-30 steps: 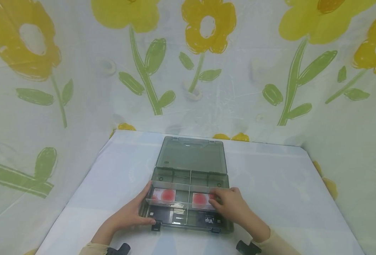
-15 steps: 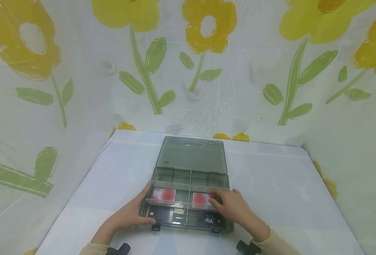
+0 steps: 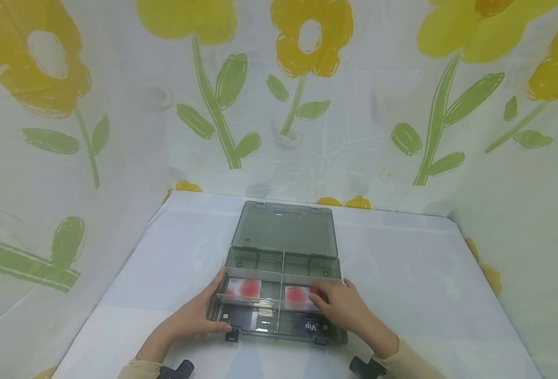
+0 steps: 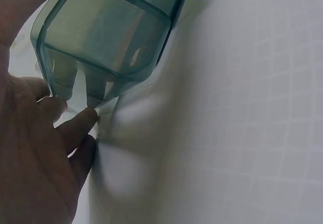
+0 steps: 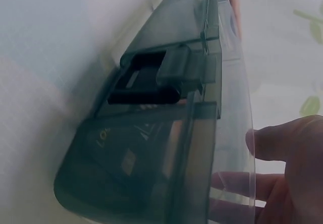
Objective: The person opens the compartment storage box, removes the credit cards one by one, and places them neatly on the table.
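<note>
A translucent grey-green storage case (image 3: 285,227) lies with its lid folded back. Across its base sits a clear divided tray (image 3: 281,304), whose wall rises above the rim in the right wrist view. In the tray's left section lies a white card with red circles (image 3: 249,289); a similar card (image 3: 296,298) is in the right section. My left hand (image 3: 194,315) holds the case's left side, thumb at the front corner and fingers along the side wall. My right hand (image 3: 347,305) reaches into the right section, fingertips on that card's right end; the grip is partly hidden.
Dark cards (image 3: 309,325), one lettered "Vip", lie in the front compartments. Two dark latches (image 3: 232,335) hang at the case's front edge. The white table (image 3: 402,273) is bounded by a flower-print curtain (image 3: 354,131) at the back and sides.
</note>
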`<state>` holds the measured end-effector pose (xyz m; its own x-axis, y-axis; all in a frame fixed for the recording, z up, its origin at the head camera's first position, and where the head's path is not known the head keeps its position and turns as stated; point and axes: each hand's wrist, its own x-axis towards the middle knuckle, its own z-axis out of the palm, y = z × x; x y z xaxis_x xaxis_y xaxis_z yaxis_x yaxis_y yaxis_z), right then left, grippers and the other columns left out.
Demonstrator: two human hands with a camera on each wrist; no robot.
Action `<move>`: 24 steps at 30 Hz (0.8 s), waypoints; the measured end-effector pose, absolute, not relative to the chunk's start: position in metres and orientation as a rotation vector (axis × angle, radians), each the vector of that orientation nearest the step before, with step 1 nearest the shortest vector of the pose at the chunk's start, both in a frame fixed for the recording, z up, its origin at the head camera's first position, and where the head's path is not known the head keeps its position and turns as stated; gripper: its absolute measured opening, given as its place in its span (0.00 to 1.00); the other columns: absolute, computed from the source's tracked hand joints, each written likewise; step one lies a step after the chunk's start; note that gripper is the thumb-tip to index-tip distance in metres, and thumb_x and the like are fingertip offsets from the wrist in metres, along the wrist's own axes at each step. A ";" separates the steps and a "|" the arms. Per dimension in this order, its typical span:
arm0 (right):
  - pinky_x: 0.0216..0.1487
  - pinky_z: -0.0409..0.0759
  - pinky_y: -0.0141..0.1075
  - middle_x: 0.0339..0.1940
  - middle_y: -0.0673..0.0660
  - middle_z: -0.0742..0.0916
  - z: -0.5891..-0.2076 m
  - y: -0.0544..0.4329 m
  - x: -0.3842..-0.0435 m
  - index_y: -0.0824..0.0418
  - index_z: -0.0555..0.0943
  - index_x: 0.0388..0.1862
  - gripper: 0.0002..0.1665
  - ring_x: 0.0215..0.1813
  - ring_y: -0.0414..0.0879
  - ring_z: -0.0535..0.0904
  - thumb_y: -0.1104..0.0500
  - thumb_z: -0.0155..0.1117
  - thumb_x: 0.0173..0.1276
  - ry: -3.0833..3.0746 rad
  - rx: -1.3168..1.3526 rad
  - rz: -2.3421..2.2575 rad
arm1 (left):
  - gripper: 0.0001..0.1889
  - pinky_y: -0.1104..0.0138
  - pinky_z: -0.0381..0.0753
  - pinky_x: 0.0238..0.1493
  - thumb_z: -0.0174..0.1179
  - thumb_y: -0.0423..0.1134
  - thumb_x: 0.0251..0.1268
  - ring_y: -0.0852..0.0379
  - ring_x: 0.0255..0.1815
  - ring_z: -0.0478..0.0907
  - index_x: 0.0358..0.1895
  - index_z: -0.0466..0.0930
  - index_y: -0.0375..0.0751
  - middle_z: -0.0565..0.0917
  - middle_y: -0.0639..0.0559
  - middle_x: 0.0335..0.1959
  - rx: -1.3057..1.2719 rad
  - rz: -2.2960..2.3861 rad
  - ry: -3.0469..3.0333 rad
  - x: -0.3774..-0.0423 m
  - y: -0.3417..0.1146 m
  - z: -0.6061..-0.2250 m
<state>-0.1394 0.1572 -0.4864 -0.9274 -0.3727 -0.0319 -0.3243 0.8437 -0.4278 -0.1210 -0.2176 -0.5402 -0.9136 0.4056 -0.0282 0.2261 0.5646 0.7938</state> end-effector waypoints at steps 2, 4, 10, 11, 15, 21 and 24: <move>0.70 0.56 0.75 0.42 0.52 0.90 -0.487 0.157 -0.140 0.56 0.86 0.47 0.13 0.53 0.57 0.85 0.49 0.63 0.75 2.894 -0.548 -0.670 | 0.72 0.36 0.56 0.74 0.80 0.58 0.44 0.29 0.79 0.48 0.84 0.33 0.48 0.44 0.35 0.83 0.528 1.275 2.587 -0.121 -0.217 -0.540; 0.71 0.53 0.75 0.43 0.52 0.90 -0.488 0.157 -0.140 0.55 0.86 0.47 0.13 0.55 0.57 0.84 0.48 0.63 0.75 2.876 -0.527 -0.689 | 0.72 0.36 0.56 0.74 0.80 0.58 0.45 0.30 0.79 0.48 0.84 0.33 0.48 0.44 0.36 0.83 0.527 1.275 2.585 -0.120 -0.217 -0.540; 0.72 0.49 0.75 0.50 0.53 0.89 -0.491 0.156 -0.141 0.53 0.87 0.50 0.14 0.61 0.59 0.81 0.48 0.62 0.76 2.851 -0.496 -0.729 | 0.72 0.36 0.56 0.74 0.80 0.59 0.44 0.30 0.79 0.48 0.84 0.34 0.48 0.44 0.36 0.83 0.522 1.270 2.588 -0.120 -0.217 -0.539; 0.72 0.48 0.76 0.50 0.53 0.89 -0.492 0.156 -0.141 0.53 0.87 0.50 0.14 0.61 0.59 0.81 0.48 0.62 0.76 2.850 -0.499 -0.735 | 0.72 0.36 0.56 0.74 0.80 0.59 0.44 0.30 0.79 0.48 0.84 0.33 0.48 0.44 0.36 0.83 0.522 1.271 2.587 -0.120 -0.217 -0.539; 0.72 0.47 0.76 0.51 0.52 0.89 -0.495 0.156 -0.142 0.54 0.87 0.50 0.14 0.62 0.59 0.81 0.49 0.61 0.77 2.848 -0.504 -0.763 | 0.72 0.36 0.56 0.74 0.80 0.58 0.44 0.30 0.79 0.48 0.84 0.33 0.48 0.44 0.35 0.83 0.525 1.278 2.581 -0.120 -0.217 -0.539; 0.73 0.45 0.76 0.51 0.52 0.89 -0.496 0.156 -0.142 0.54 0.87 0.51 0.15 0.62 0.58 0.80 0.48 0.61 0.77 2.843 -0.495 -0.789 | 0.72 0.36 0.56 0.74 0.80 0.57 0.45 0.30 0.79 0.48 0.84 0.33 0.48 0.44 0.35 0.83 0.526 1.285 2.579 -0.120 -0.217 -0.539; 0.73 0.46 0.76 0.51 0.52 0.89 -0.495 0.156 -0.141 0.54 0.87 0.51 0.14 0.62 0.58 0.81 0.49 0.62 0.76 2.847 -0.495 -0.791 | 0.71 0.36 0.55 0.74 0.80 0.57 0.45 0.30 0.80 0.47 0.84 0.33 0.48 0.44 0.36 0.83 0.522 1.287 2.576 -0.120 -0.217 -0.538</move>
<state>-0.1405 0.1555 -0.4953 -0.9350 -0.3509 -0.0511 -0.2742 0.8068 -0.5234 -0.1200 -0.2167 -0.5385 -0.9141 0.4041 -0.0326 0.2167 0.5549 0.8032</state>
